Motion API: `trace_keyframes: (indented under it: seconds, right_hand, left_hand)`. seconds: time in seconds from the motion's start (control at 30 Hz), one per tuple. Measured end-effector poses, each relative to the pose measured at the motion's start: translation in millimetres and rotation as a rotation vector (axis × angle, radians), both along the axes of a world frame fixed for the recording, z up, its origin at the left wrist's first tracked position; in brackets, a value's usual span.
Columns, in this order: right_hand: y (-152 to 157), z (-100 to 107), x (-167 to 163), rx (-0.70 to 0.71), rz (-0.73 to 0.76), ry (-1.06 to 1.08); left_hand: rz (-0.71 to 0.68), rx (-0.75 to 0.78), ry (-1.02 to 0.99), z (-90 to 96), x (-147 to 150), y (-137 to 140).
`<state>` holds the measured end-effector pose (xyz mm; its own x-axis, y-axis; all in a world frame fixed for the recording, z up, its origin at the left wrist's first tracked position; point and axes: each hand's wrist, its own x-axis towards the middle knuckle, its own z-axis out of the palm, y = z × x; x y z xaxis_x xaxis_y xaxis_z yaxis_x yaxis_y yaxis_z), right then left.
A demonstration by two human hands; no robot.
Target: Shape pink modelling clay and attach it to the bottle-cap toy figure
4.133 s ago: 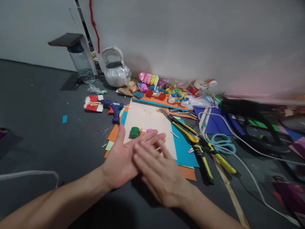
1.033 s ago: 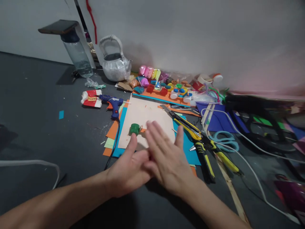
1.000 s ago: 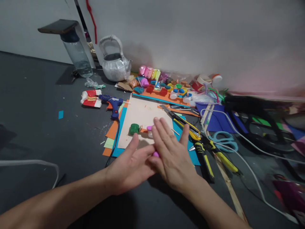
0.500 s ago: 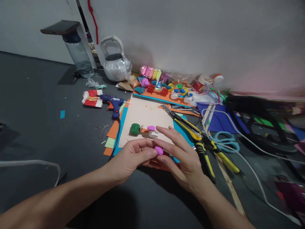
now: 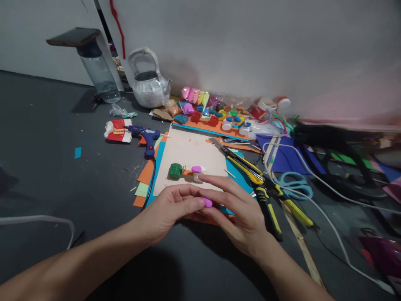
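Observation:
A small purple lump of modelling clay (image 5: 207, 202) is pinched between the fingers of my left hand (image 5: 178, 207) and my right hand (image 5: 239, 211). My left thumb presses on its left end, while my right thumb and index finger close on it from the right. Just beyond my fingers, a green clay roll (image 5: 176, 170) sits on the pale paper sheet (image 5: 184, 146). To its right, near my right fingertips, stands a white clay piece (image 5: 197, 177) with a flattened purple clay piece (image 5: 196, 169) on top.
At the left lies a blue glue gun (image 5: 147, 138), its tip over the paper. A yellow utility knife (image 5: 246, 167), pliers (image 5: 269, 213) and blue scissors (image 5: 294, 186) lie at the right. Behind stand a kettle (image 5: 148, 90), a bottle (image 5: 102, 79) and several small clay models (image 5: 232, 121).
My right fingers have come down and closer around the purple clay, and its exposed part has shifted slightly. The whole view has moved a little. Objects on the table stay put.

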<state>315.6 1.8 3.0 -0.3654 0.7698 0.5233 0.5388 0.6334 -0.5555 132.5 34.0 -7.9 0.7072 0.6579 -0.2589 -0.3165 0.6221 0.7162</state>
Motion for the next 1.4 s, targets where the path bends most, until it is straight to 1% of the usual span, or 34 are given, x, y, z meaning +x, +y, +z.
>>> trace_keyframes:
  seconds: [0.13, 0.27, 0.43, 0.57, 0.7, 1.03, 1.23, 1.4]
  right_hand:
    - [-0.3, 0.5, 0.5, 0.030, 0.008, -0.002]
    - [0.4, 0.7, 1.0, 0.015, 0.029, 0.009]
    - [1.1, 1.7, 0.2, 0.006, 0.041, 0.030]
    - [1.1, 3.1, -0.3, -0.017, 0.078, 0.053]
    - [1.2, 3.5, -0.7, -0.018, 0.081, 0.068]
    - [0.7, 2.5, -1.7, -0.053, 0.096, 0.077]
    - [1.6, 1.0, -1.2, -0.035, 0.144, 0.069]
    - [2.0, -1.7, -0.7, -0.061, 0.156, 0.045]
  left_hand:
    - [-0.017, -0.002, 0.039, 0.3, 0.6, -0.1]
    - [-0.009, -0.037, 0.037, -1.2, 0.2, 0.5]
    - [-0.072, -0.014, 0.032, -2.4, -1.2, -0.3]
    - [-0.086, -0.015, 0.031, -1.7, -2.6, -0.6]
    - [-0.085, -0.034, 0.030, -1.3, -2.6, -0.4]
    - [-0.070, 0.016, 0.066, -2.8, -2.0, 0.9]
    - [-0.135, 0.056, 0.010, -2.2, -3.3, 2.5]
    - [-0.108, 0.041, 0.039, -3.6, -4.4, 1.4]
